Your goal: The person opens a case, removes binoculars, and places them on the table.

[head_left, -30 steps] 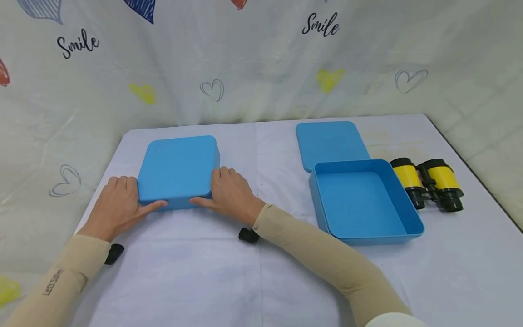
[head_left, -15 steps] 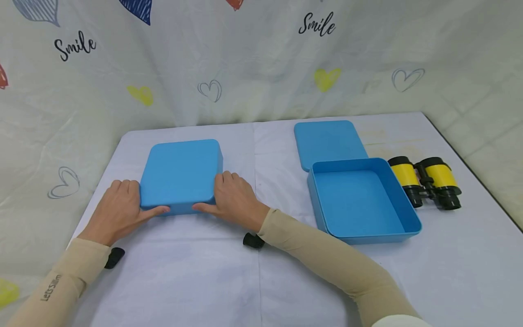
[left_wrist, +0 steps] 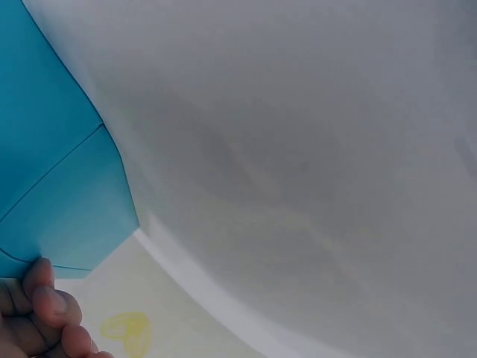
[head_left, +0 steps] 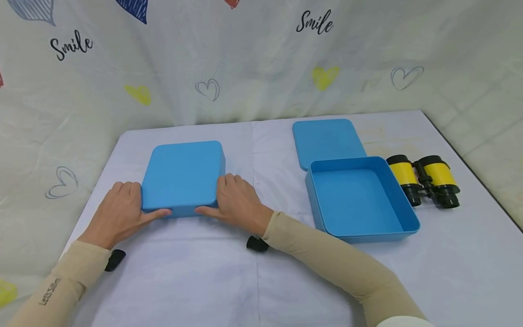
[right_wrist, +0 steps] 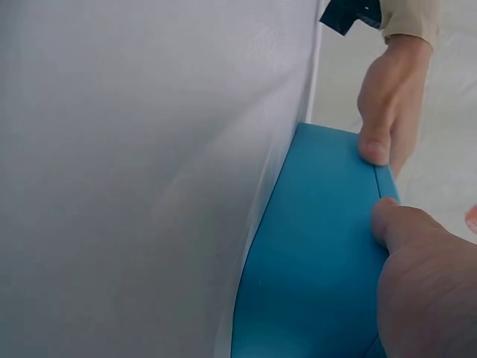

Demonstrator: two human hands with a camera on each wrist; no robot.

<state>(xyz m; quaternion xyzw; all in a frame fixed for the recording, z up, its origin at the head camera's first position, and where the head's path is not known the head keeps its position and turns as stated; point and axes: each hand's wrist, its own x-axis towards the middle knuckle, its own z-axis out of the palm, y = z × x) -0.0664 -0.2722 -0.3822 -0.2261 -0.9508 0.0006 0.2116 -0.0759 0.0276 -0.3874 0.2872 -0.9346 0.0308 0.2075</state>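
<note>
A blue rectangular box (head_left: 184,175) with its lid on lies at the left of the white table; the lid's seam shows in both wrist views. My left hand (head_left: 118,210) grips its left near corner, thumb along the near side. At the right near corner my right hand (head_left: 242,202) holds the box the same way. The right wrist view shows both thumbs (right_wrist: 374,148) pressing near the seam. Curled fingertips of the left hand (left_wrist: 56,306) touch the side in the left wrist view.
To the right stands an open blue box (head_left: 359,200) with nothing inside. A flat blue lid (head_left: 328,141) lies behind it, partly covered. Yellow and black binoculars (head_left: 426,181) sit beside the open box, near the table's right edge. A printed cloth (head_left: 261,59) hangs behind.
Both hands have shifted the lidded box slightly toward the body and to the right, keeping their grip. The open box, loose lid and binoculars have stayed in place.
</note>
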